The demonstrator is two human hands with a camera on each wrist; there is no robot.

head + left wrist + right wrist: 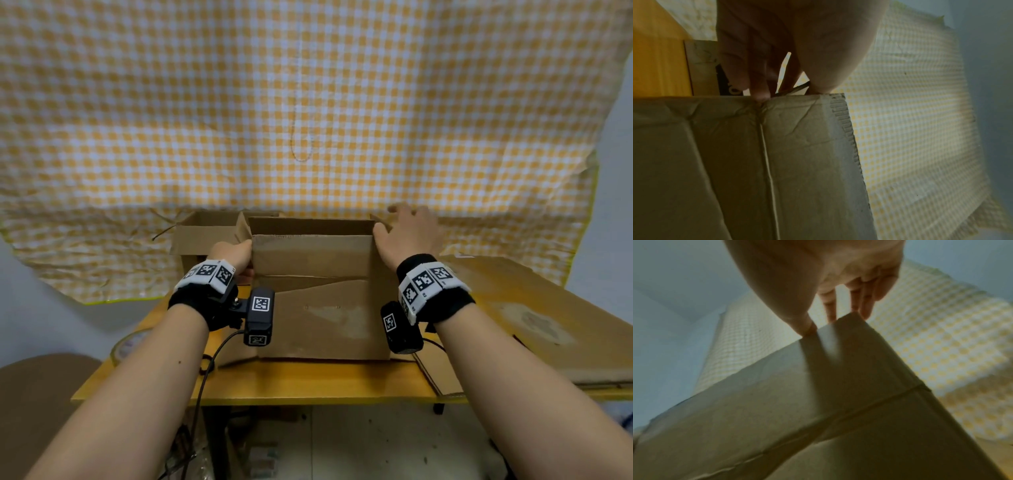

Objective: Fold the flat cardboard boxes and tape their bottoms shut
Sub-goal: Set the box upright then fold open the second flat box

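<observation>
**Cardboard could buckle or slide**

Cardboard box (318, 291) stands opened on the counter (308, 380), held at both sides. The left hand (236, 255) pinches its left edge; the right hand (407, 236) rests with fairly straight fingers on the right top corner. Uneven pressure could skew the creased walls or shove it into the box behind (202, 233).
</observation>
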